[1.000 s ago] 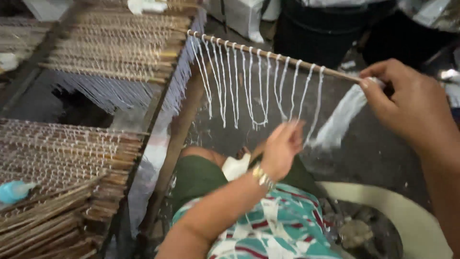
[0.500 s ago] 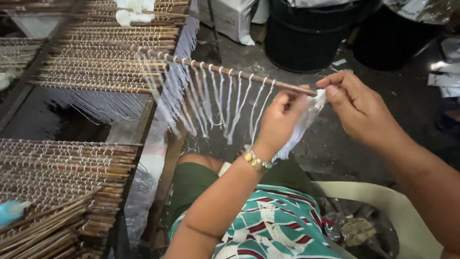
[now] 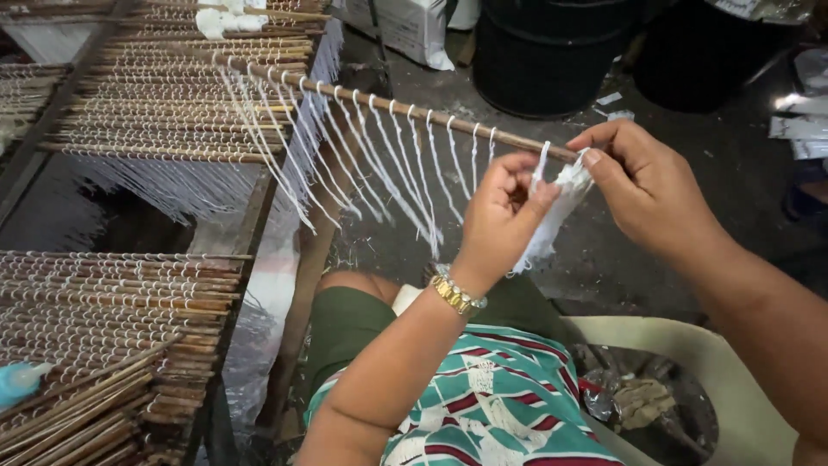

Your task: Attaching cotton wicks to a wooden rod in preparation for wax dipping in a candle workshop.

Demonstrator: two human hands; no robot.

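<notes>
A thin brown stick (image 3: 405, 105) runs across the middle of the view, with several white strings (image 3: 379, 160) looped on it and hanging down. My right hand (image 3: 647, 185) grips the stick's right end together with a bundle of loose white strings (image 3: 556, 211). My left hand (image 3: 500, 211), with a gold bracelet at the wrist, pinches one white string at the stick just left of the bundle. Both hands nearly touch.
Racks of strung sticks (image 3: 155, 95) fill the left side, with another stack (image 3: 95, 319) below. Dark buckets (image 3: 552, 52) stand on the floor beyond. A cream plastic chair (image 3: 681, 345) holds scraps at lower right. A pale blue bottle (image 3: 21, 380) lies at far left.
The stick has more strings spread along it. My left hand rose from the hanging strings to the stick's right end, meeting my right hand there.
</notes>
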